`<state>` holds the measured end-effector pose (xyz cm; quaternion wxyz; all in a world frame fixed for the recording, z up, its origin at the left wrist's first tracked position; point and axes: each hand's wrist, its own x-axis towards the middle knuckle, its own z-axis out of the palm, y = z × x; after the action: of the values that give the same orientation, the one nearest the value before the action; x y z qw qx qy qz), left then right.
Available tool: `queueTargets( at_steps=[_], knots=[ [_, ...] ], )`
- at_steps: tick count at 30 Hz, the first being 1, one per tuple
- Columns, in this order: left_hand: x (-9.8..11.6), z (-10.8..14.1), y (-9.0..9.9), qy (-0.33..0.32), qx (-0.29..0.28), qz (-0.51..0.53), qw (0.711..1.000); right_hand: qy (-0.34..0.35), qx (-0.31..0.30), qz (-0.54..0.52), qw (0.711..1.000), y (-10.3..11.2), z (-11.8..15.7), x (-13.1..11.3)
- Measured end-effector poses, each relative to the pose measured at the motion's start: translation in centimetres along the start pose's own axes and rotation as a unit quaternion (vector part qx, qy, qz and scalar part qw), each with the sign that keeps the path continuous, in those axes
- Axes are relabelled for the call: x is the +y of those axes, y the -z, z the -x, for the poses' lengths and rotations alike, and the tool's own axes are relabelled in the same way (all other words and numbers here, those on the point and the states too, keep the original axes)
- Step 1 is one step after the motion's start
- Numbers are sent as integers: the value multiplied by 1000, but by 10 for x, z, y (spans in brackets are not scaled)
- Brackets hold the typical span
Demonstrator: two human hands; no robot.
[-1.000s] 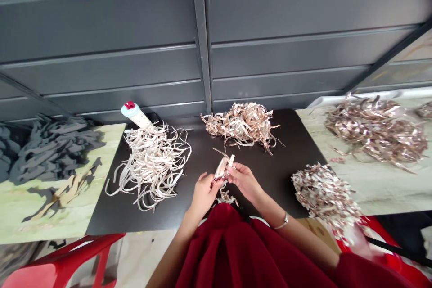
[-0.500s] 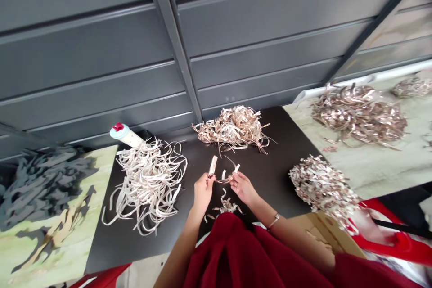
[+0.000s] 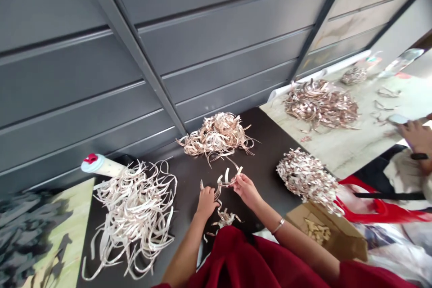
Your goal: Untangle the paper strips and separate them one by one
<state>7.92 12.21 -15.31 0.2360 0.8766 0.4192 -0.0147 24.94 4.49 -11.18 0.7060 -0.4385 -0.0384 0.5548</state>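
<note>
My left hand (image 3: 206, 202) and my right hand (image 3: 245, 189) pinch a thin, curled, pale metallic strip (image 3: 224, 181) between them above a black tabletop (image 3: 259, 139). Just below my hands lies a small heap of short cut strips (image 3: 224, 218). To the left spreads a large tangle of pale long strips (image 3: 131, 220). Beyond my hands sits a bronze-toned pile of curled strips (image 3: 216, 137). A dense mound of short crinkled pieces (image 3: 305, 177) stands to the right of my right hand.
A cardboard box (image 3: 332, 238) holding small pale pieces sits at the table's near right. A bottle with a red cap (image 3: 101, 165) lies behind the pale tangle. A co-worker's hand (image 3: 416, 137) works at a pale board (image 3: 337, 146) bearing more strips. A red chair (image 3: 381, 211) stands nearby.
My head view has rotated, shifting the piles left and tilting the wall. More of the cardboard box and a co-worker's hand have come into view. My hands now hold the strip slightly farther apart.
</note>
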Motion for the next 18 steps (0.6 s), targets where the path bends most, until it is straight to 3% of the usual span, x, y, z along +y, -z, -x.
queueTargets(
  at_steps=[4, 6, 9, 13, 18],
  knots=[
    [14, 4, 13, -8, 63, 7, 998, -10, -13, -6, 1000, -2, 4, 7],
    [26, 3, 23, -54, 97, 24, 994, -23, -25, -3, 999, -4, 5, 11],
    [41, -3, 33, -113, 59, 35, 991, -41, -40, 3, 998, -9, 3, 15],
    [44, -8, 38, -93, 44, 41, 994, -40, -39, 10, 998, -12, -6, 9],
    [30, -2, 47, -46, 64, 21, 997, -13, -24, 32, 999, -6, -13, -9]
  ],
)
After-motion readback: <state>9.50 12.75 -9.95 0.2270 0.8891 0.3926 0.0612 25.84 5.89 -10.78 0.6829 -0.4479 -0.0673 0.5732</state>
